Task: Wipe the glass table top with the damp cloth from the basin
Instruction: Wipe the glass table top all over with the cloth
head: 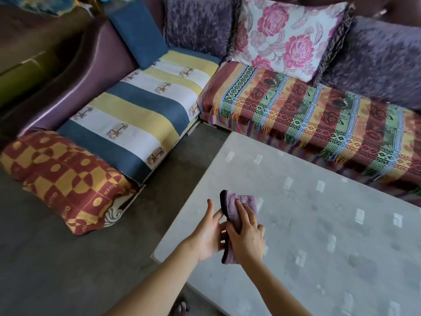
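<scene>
Head view, items listed by size, largest first.

Sofa [141, 115]: corner unit round the far and left sides of the table, seats draped in a striped throw and patterned blankets; scatter cushions along the back, one floral [287, 35]. No part in the task.

Glass table top [319, 224]: pale, frosted-looking slab with small white rectangles showing on or through it. Its near-left corner lies just under the hands, which suggests wiping is meant to start at that corner and run outward. Whether the surface is wet yet cannot be told.

Floor [45, 258]: grey, between sofa and table. No basin in view.

Cloth [237, 208]: purple pile with a dark bound edge, folded lengthwise, held above the tabletop near its left edge; whether its lower end touches the glass cannot be told. Folding probably gives a firm pad with a fresh face.

Right hand [248, 238]: fingers laid over the cloth's upper face and curled round it, grasping; a ring on one finger.

Left hand [209, 233]: fingers nearly straight, relaxed, touching the cloth's dark edge from the left, apparently steadying or squaring the fold, not gripping.
</scene>
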